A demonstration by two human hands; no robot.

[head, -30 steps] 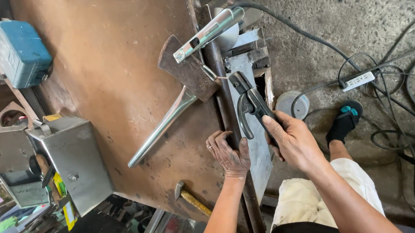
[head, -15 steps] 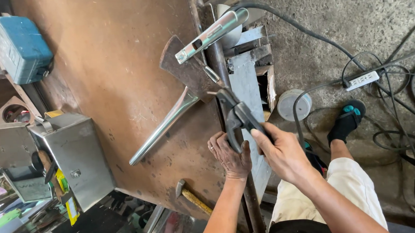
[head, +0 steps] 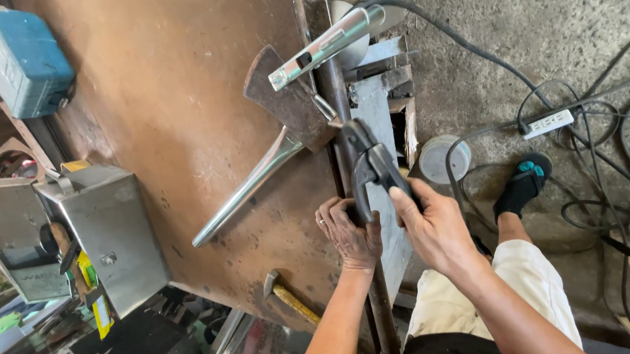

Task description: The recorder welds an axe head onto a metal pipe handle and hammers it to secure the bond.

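Yellow label (head: 98, 303) — perhaps a tag — below the steel box (head: 107, 233), left edge

Bright daylight, soft shadows, sharp focus

We see two bare forearms entering from the lower edge, with no sleeves, gloves, watch or rings in view. The left hand (head: 353, 233) shows wrinkled knuckles and short nails; dark grime sits in the creases. The right hand (head: 434, 224) is broader in view, with its back towards the camera. We note light cream shorts (head: 512, 296) covering the thigh, and a dark garment edge at the waist. The lower leg is bare. One foot wears a black sandal (head: 523, 184) with a teal strap across the toes.
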